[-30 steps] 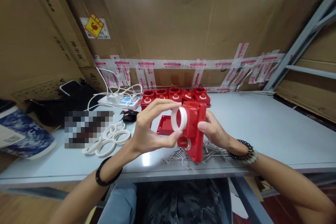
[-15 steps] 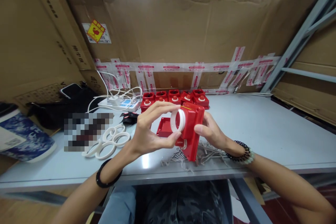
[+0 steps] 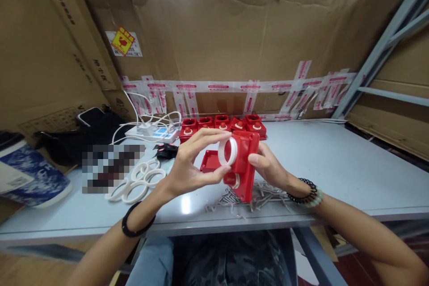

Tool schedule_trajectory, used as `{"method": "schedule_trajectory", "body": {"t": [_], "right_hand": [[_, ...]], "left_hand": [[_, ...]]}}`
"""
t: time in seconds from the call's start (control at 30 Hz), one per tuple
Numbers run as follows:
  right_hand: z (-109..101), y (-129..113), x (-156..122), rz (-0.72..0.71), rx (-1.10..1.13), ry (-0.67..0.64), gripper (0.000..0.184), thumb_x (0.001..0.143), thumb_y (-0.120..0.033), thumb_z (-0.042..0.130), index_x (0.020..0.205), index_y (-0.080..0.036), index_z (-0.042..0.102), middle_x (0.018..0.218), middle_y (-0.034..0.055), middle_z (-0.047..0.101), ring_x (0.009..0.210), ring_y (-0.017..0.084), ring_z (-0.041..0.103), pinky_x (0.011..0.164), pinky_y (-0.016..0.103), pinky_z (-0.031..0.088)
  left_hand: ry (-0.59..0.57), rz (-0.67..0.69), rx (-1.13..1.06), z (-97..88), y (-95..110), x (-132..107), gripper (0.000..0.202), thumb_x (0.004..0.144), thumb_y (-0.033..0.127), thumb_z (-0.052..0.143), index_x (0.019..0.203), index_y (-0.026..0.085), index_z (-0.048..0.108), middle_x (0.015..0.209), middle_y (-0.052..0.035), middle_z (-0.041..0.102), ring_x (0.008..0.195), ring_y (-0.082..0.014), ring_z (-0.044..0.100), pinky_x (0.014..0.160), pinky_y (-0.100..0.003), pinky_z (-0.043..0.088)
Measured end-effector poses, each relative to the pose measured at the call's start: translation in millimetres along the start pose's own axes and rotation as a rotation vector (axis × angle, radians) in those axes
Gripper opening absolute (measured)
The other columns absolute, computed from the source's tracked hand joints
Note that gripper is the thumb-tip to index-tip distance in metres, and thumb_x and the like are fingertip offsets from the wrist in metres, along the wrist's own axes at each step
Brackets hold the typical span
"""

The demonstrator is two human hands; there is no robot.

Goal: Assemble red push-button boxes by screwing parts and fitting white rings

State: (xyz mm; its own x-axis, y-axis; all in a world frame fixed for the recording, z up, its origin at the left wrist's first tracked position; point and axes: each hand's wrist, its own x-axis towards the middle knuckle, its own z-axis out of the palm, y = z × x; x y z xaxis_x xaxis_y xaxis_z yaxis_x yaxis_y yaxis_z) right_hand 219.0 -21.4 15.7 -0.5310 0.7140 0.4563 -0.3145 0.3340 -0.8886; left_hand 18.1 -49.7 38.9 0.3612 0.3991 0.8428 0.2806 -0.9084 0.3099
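I hold a red plastic housing upright above the table's near edge. My right hand grips its right side from behind. My left hand pinches a white ring between thumb and fingers and presses it against the housing's upper round opening. A second white-rimmed opening shows lower on the housing. Below lies a heap of metal screws. A red tray-like cover lies flat just behind my left fingers.
Several white rings lie left of my hands. A row of red housings stands at the back by a white power strip with cables. A black bag and blue patterned bundle sit far left. Cardboard walls enclose the grey table.
The housing and both hands have shifted slightly left and up in view; the left fingers have kept the ring against the opening, with the housing tilted a little more.
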Motion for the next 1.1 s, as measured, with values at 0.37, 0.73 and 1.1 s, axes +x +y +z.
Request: {"method": "schedule_trajectory", "body": {"t": [0.37, 0.73, 1.1], "right_hand": [[0.6, 0.4, 1.3, 0.043, 0.054, -0.024, 0.048, 0.073, -0.044, 0.067, 0.113, -0.018, 0.058, 0.106, 0.0090, 0.067, 0.094, 0.021, 0.063, 0.086, 0.041, 0.050], [-2.7, 4.2, 3.6, 0.031, 0.027, 0.009, 0.044, 0.076, -0.039, 0.066, 0.114, -0.019, 0.056, 0.112, 0.0093, 0.065, 0.100, 0.021, 0.062, 0.093, 0.043, 0.048], [-2.4, 3.1, 5.0, 0.025, -0.009, 0.057, 0.045, 0.072, -0.037, 0.071, 0.110, -0.019, 0.054, 0.111, 0.0092, 0.066, 0.102, 0.021, 0.062, 0.094, 0.042, 0.048]], "left_hand": [[-0.045, -0.190, -0.111, -0.1, -1.9, -1.3, 0.044, 0.077, 0.024, 0.069, 0.120, 0.024, 0.058, 0.114, -0.0074, 0.058, 0.107, -0.0237, 0.055, 0.094, -0.040, 0.046], [-0.053, -0.216, -0.049, 0.7, -1.0, 0.0, 0.042, 0.079, 0.025, 0.069, 0.119, 0.024, 0.058, 0.116, -0.0076, 0.059, 0.109, -0.0231, 0.055, 0.094, -0.039, 0.046], [-0.090, -0.267, -0.119, 1.4, -3.2, 0.0, 0.041, 0.080, 0.024, 0.067, 0.119, 0.023, 0.056, 0.121, -0.0088, 0.058, 0.115, -0.0252, 0.053, 0.097, -0.041, 0.045]]}}
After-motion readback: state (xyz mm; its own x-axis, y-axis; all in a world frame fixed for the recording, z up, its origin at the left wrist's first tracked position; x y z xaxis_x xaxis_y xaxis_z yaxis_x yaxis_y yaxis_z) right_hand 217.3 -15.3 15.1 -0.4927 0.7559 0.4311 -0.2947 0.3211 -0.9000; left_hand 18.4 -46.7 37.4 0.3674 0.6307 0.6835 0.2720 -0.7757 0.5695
